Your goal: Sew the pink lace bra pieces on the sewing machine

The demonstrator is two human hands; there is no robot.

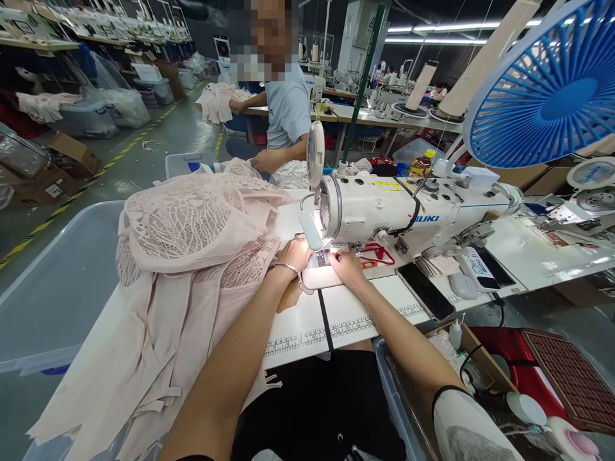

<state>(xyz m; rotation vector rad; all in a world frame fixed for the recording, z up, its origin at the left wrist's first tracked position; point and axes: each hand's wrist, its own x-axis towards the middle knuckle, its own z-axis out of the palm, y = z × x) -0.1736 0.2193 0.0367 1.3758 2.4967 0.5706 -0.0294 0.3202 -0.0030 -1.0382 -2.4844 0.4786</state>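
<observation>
1. Sewing machine [358, 206]: blue letters "UKI" show beside a black strap [416, 214].
2. Ruler [298, 342] along the table [542, 246]: small numbers, hard to read.
3. Yellow label [390, 186] on the machine: illegible print.
4. Pillar [356, 48]: a triangular warning sign [371, 24].

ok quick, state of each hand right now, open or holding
Left hand: at the machine; open or closed can't be told.
Right hand: also there; whether it holds anything can't be told.

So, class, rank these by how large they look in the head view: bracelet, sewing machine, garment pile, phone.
1. Garment pile
2. Sewing machine
3. Phone
4. Bracelet
Apparent size only.
</observation>
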